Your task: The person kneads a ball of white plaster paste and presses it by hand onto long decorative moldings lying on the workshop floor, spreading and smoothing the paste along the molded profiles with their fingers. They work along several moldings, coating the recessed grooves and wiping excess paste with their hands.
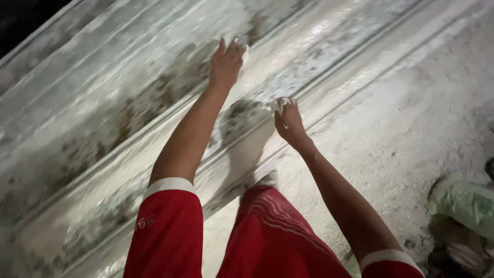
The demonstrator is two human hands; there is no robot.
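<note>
head view looks down on a long pale moulded panel, ridged and grooved along its length, lying on a dusty floor and running from the lower left corner of the picture to the upper right. the left hand reaches furthest across the panel; its grip is closed around a small white lump pressed to the surface near a ridge. the right hand sits nearer the panel's close edge, its grip pinched narrow on a second small white piece that touches a groove.

how far along, judged from the surface: the stretch from the hands towards the upper right looks mostly white and smooth with a wet sheen. around and to the left of the hands lie dark mottled patches, and more follow the lower grooves towards the near left end, so a large part looks untreated. i cannot tell whether the patches are dirt, bare material or damp.

red sleeves with white cuffs and red shorts fill the bottom. a pale green sack lies on the floor at the right.
</note>
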